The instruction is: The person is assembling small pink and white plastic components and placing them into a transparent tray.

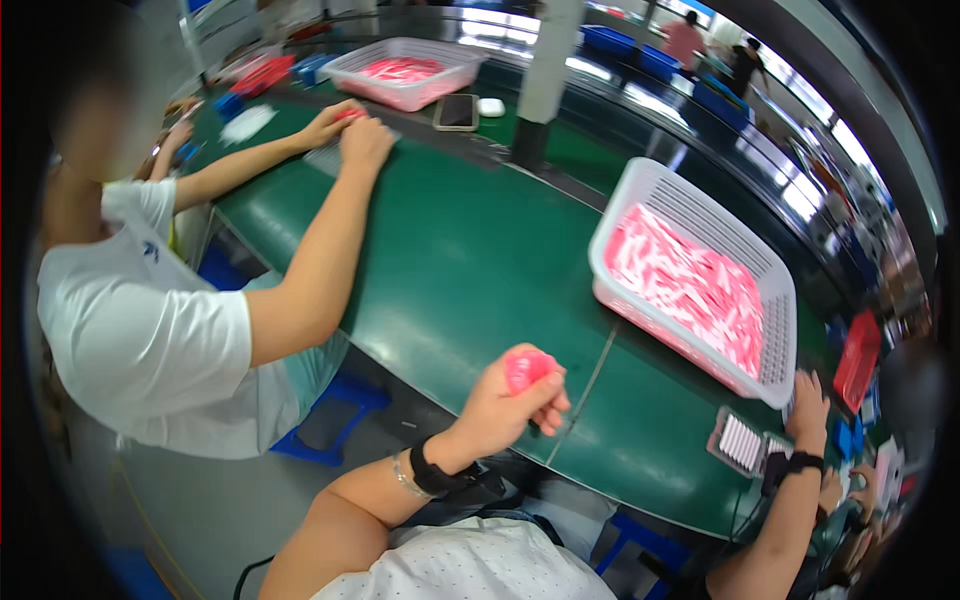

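My left hand (510,400) is closed around a shiny pink piece (530,371), held above the near edge of the green table (450,290). Its exact kind I cannot make out, as the fingers cover part of it. Over at the right, my right hand (808,408) is stretched out beside the near right corner of a white plastic basket (612,270), fingers extended. In that basket lies a heap of pink and white strip-like pieces (690,290). Close to my right hand is a small tray (716,444) with a row of pale sticks (741,441).
At left a co-worker in a white shirt (150,330) handles a small pink thing. Another white basket (340,75) of pink pieces stands farther back, near a phone (457,112). A pillar (548,80) rises behind the table. A red bin (857,362) is at right.
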The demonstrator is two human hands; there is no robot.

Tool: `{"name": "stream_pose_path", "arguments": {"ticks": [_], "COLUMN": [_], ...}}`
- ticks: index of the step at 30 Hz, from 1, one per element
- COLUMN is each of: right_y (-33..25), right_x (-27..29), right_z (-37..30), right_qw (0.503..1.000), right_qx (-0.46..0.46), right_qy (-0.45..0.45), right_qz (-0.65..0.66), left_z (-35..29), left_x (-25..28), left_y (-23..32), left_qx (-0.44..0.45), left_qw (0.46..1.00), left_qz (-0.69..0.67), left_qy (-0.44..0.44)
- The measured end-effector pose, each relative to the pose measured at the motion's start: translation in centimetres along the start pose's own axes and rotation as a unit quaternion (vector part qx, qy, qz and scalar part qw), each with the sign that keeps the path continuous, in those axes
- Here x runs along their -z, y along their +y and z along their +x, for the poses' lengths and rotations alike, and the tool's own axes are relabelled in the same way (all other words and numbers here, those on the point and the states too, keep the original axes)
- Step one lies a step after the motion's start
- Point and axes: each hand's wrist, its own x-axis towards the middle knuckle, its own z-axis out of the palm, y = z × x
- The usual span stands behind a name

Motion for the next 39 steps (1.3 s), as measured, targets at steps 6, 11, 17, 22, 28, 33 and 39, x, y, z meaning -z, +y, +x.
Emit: {"name": "stream_pose_path", "arguments": {"ticks": [6,11,17,22,28,33,39], "right_y": [-1.2,2.0,-1.5,-19.3,-27.0,-25.4,-28.1], "right_x": [3.5,1.8,15.0,22.0,16.1,15.3,16.9], "right_z": [0.2,0.5,-5.3,-12.3,-13.8,-14.3,-16.2], "right_qw": [0.989,0.976,0.907,0.864,0.867,0.831,0.776], "right_qx": [-0.047,-0.003,-0.016,0.27,0.295,0.28,0.239], "right_qy": [-0.071,0.035,0.193,0.177,0.148,0.148,0.092], "right_qz": [0.121,0.217,0.375,0.387,0.373,0.457,0.576], "left_z": [-0.2,0.0,-0.2,-2.1,-2.2,-2.7,-3.1], "left_x": [0.4,0.6,0.0,0.1,-1.6,-3.0,-3.9], "left_y": [0.2,0.1,0.4,2.2,1.8,0.8,-0.7], "left_qx": [0.005,0.008,-0.004,0.147,0.281,0.27,0.239], "left_qw": [1.0,0.999,0.999,0.976,0.95,0.955,0.954], "left_qz": [0.002,0.002,-0.046,-0.125,-0.048,0.037,0.135], "left_qy": [-0.018,-0.04,0.02,-0.105,-0.131,-0.115,-0.121]}}
